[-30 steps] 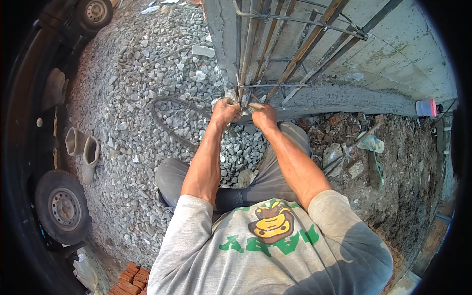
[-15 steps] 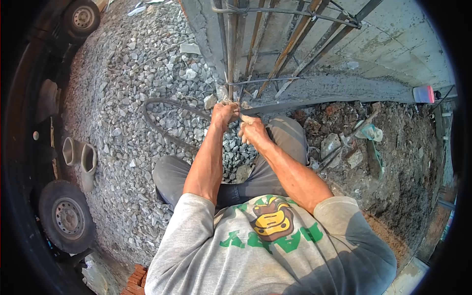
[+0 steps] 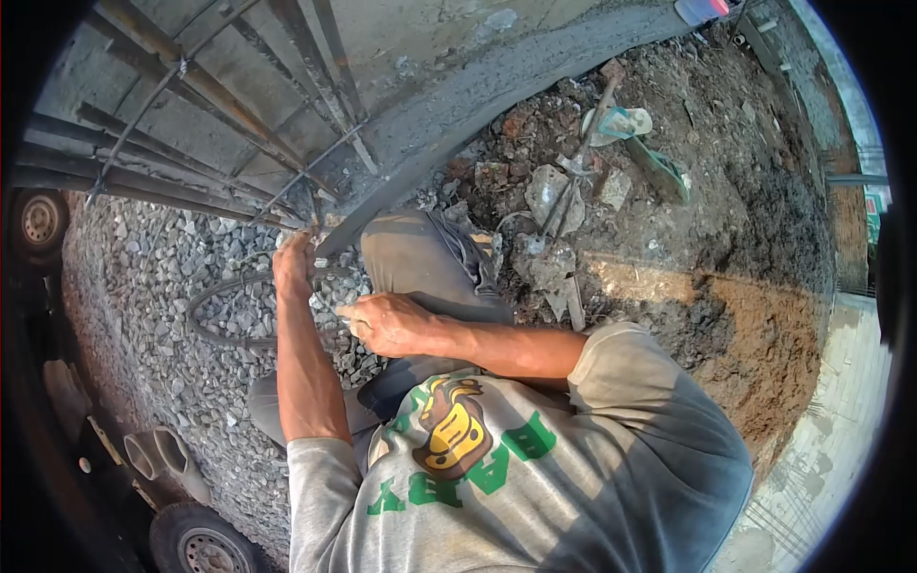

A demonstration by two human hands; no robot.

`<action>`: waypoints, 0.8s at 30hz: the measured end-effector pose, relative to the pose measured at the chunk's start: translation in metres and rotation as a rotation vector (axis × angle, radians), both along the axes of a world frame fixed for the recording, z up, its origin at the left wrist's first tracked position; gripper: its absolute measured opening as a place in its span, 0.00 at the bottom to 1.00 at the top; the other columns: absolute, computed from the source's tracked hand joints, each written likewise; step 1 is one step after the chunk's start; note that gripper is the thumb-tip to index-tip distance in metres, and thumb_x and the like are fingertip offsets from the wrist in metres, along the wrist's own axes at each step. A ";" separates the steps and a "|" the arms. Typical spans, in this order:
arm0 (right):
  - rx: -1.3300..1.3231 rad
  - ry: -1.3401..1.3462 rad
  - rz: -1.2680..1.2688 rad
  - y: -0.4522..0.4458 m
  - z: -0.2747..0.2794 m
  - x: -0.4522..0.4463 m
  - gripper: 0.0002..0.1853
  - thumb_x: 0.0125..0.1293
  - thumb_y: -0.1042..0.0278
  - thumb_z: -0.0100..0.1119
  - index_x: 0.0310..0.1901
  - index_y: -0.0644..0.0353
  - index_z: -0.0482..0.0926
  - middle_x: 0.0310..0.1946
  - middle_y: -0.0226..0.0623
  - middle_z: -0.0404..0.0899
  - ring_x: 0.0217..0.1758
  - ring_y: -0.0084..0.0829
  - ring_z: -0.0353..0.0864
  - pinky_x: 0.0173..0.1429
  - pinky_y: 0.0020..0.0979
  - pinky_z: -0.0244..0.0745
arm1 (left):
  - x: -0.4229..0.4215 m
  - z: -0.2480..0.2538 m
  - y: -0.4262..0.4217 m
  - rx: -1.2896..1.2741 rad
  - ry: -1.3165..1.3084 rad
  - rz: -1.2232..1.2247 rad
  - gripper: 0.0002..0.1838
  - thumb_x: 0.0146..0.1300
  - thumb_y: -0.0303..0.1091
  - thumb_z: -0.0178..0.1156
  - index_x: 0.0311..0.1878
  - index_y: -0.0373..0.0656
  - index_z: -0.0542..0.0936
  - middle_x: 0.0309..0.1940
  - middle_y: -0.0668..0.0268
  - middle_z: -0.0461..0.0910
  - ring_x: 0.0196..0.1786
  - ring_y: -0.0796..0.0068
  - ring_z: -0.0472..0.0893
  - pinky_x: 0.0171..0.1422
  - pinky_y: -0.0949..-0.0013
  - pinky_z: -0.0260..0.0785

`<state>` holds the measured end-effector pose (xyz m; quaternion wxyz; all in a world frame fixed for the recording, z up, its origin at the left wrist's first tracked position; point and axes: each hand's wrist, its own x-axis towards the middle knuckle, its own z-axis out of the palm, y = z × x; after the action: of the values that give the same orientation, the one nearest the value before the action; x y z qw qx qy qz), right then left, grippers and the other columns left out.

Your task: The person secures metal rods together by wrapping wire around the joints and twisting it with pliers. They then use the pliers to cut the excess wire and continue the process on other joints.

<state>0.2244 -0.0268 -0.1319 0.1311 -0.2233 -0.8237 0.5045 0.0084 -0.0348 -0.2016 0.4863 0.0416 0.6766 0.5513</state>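
At the foot of the upright steel bars (image 3: 224,105), my left hand (image 3: 294,260) is closed near the lower end of the bars; what it grips is too small to make out. My right hand (image 3: 384,323) is closed in front of my bent knee, over the gravel (image 3: 153,253), with something small and hard to make out at its fingertips. A loop of dark bar or cable (image 3: 205,304) lies on the gravel beside my left forearm. Thin cross ties (image 3: 308,172) run across the bars above my left hand.
A concrete ledge (image 3: 458,100) runs along the wall. On the soil to the right lie stone pieces (image 3: 554,199), a stick and a greenish plastic piece (image 3: 659,170). Boots (image 3: 172,456) and a vehicle wheel (image 3: 205,546) are at the lower left. A pink-lidded container (image 3: 702,10) sits at the top.
The view has turned to the right, so the bars now appear farther left. My right hand has moved away from my left hand, back toward my body. My left hand stays at the bars' base.
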 end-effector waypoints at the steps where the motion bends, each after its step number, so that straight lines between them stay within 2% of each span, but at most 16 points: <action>1: 0.048 0.114 -0.010 0.012 0.019 0.020 0.16 0.62 0.68 0.51 0.49 0.65 0.78 0.33 0.51 0.80 0.35 0.48 0.81 0.41 0.42 0.76 | -0.001 -0.002 0.000 -0.016 0.035 -0.003 0.13 0.61 0.38 0.57 0.43 0.40 0.81 0.17 0.81 0.62 0.15 0.90 0.57 0.16 0.81 0.45; 3: -0.212 0.055 -0.206 0.057 0.051 0.064 0.15 0.65 0.68 0.51 0.51 0.63 0.78 0.40 0.47 0.80 0.42 0.40 0.82 0.43 0.36 0.76 | -0.004 -0.008 0.004 -0.089 0.153 0.000 0.13 0.62 0.38 0.56 0.42 0.39 0.81 0.16 0.82 0.61 0.14 0.91 0.56 0.16 0.82 0.43; 4: -0.360 -0.046 -0.439 0.078 0.045 0.087 0.14 0.67 0.68 0.50 0.52 0.60 0.78 0.42 0.46 0.80 0.45 0.35 0.81 0.45 0.33 0.76 | -0.008 -0.002 0.004 -0.151 0.208 -0.072 0.13 0.59 0.37 0.57 0.40 0.39 0.83 0.17 0.79 0.66 0.17 0.87 0.61 0.19 0.78 0.51; 5: -0.013 -0.048 -0.656 0.098 0.017 0.111 0.15 0.67 0.69 0.49 0.53 0.60 0.77 0.46 0.49 0.79 0.45 0.39 0.81 0.49 0.35 0.75 | -0.005 0.004 0.009 -0.153 0.212 -0.077 0.13 0.59 0.37 0.57 0.40 0.39 0.83 0.17 0.79 0.66 0.17 0.87 0.61 0.19 0.78 0.51; 7: 0.083 -0.484 -0.993 0.143 -0.057 0.176 0.19 0.66 0.61 0.52 0.54 0.63 0.73 0.48 0.57 0.75 0.52 0.50 0.77 0.57 0.43 0.73 | 0.003 0.016 0.011 -0.234 0.524 -0.183 0.14 0.54 0.36 0.59 0.38 0.36 0.84 0.24 0.68 0.79 0.27 0.74 0.75 0.33 0.70 0.67; 8: 0.141 -0.705 -1.039 0.159 -0.095 0.210 0.28 0.62 0.51 0.56 0.56 0.65 0.70 0.51 0.60 0.72 0.55 0.53 0.74 0.58 0.45 0.72 | 0.000 0.010 0.010 -0.241 0.582 -0.191 0.18 0.51 0.39 0.60 0.40 0.36 0.85 0.33 0.60 0.84 0.39 0.67 0.80 0.47 0.66 0.69; 10: -0.072 -1.114 -1.142 0.178 -0.164 0.249 0.44 0.57 0.38 0.56 0.63 0.68 0.60 0.59 0.63 0.65 0.61 0.57 0.69 0.63 0.45 0.68 | 0.004 0.025 0.017 -0.513 0.810 -0.293 0.19 0.50 0.42 0.60 0.40 0.39 0.85 0.35 0.52 0.84 0.41 0.59 0.83 0.51 0.63 0.70; 13: -0.151 -1.189 -1.100 0.168 -0.146 0.226 0.46 0.56 0.38 0.57 0.61 0.75 0.61 0.62 0.64 0.61 0.65 0.57 0.65 0.65 0.44 0.66 | 0.011 0.030 0.017 -0.487 0.829 -0.248 0.17 0.49 0.40 0.60 0.38 0.39 0.85 0.33 0.48 0.83 0.41 0.53 0.83 0.48 0.58 0.72; 15: -0.188 -1.127 -1.119 0.174 -0.170 0.235 0.43 0.55 0.43 0.59 0.61 0.73 0.62 0.64 0.66 0.57 0.64 0.58 0.65 0.65 0.45 0.66 | 0.015 0.036 0.017 -0.497 0.818 -0.226 0.16 0.50 0.40 0.60 0.38 0.39 0.85 0.34 0.46 0.82 0.42 0.50 0.83 0.48 0.57 0.72; 17: -0.054 -1.293 -1.155 0.200 -0.222 0.267 0.30 0.54 0.49 0.60 0.53 0.63 0.75 0.39 0.47 0.81 0.47 0.44 0.81 0.52 0.45 0.75 | 0.011 0.014 0.015 -0.519 0.856 -0.191 0.16 0.52 0.42 0.61 0.38 0.40 0.85 0.35 0.45 0.82 0.43 0.48 0.82 0.50 0.56 0.72; 18: -0.042 -1.285 -1.144 0.217 -0.248 0.292 0.30 0.54 0.49 0.60 0.53 0.63 0.75 0.39 0.47 0.81 0.47 0.44 0.81 0.52 0.45 0.75 | 0.015 0.011 0.014 -0.502 0.841 -0.140 0.16 0.52 0.43 0.61 0.36 0.39 0.85 0.36 0.45 0.82 0.42 0.47 0.82 0.50 0.55 0.72; 20: -0.646 -0.839 -1.374 0.260 -0.291 0.350 0.22 0.55 0.55 0.58 0.48 0.62 0.78 0.32 0.38 0.80 0.32 0.38 0.81 0.33 0.42 0.77 | 0.027 0.010 0.012 -0.504 0.889 -0.031 0.19 0.54 0.43 0.63 0.46 0.41 0.81 0.35 0.47 0.82 0.43 0.47 0.81 0.49 0.53 0.72; 21: -0.632 -0.839 -1.362 0.223 -0.249 0.362 0.22 0.55 0.55 0.58 0.48 0.62 0.78 0.32 0.38 0.80 0.32 0.38 0.81 0.33 0.42 0.77 | 0.035 0.010 0.009 -0.488 0.937 0.049 0.22 0.55 0.43 0.64 0.50 0.42 0.80 0.35 0.47 0.82 0.43 0.48 0.81 0.49 0.53 0.71; 22: -0.796 -0.541 -1.262 0.221 -0.213 0.341 0.18 0.57 0.58 0.56 0.45 0.61 0.79 0.29 0.36 0.78 0.28 0.34 0.79 0.27 0.38 0.73 | 0.040 0.014 0.007 -0.491 0.936 0.064 0.25 0.56 0.43 0.64 0.56 0.44 0.76 0.34 0.47 0.82 0.43 0.48 0.81 0.50 0.53 0.71; 23: -0.948 -0.249 -1.140 0.215 -0.168 0.305 0.14 0.59 0.61 0.55 0.42 0.61 0.80 0.26 0.34 0.77 0.23 0.30 0.77 0.21 0.34 0.69 | 0.039 0.015 0.006 -0.497 0.932 0.076 0.25 0.56 0.43 0.64 0.56 0.44 0.76 0.34 0.47 0.82 0.43 0.48 0.81 0.50 0.53 0.71; 24: -0.948 -0.257 -1.131 0.202 -0.133 0.281 0.14 0.59 0.61 0.55 0.42 0.61 0.80 0.26 0.34 0.77 0.23 0.30 0.77 0.21 0.34 0.69 | 0.039 0.015 0.004 -0.433 0.952 0.048 0.24 0.57 0.42 0.64 0.56 0.44 0.76 0.34 0.47 0.82 0.43 0.48 0.81 0.49 0.53 0.71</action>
<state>0.5055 0.1752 -0.2652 0.1630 -0.7023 -0.2865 0.6310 0.0477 -0.0311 -0.1862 0.1095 0.1707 0.9220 0.3298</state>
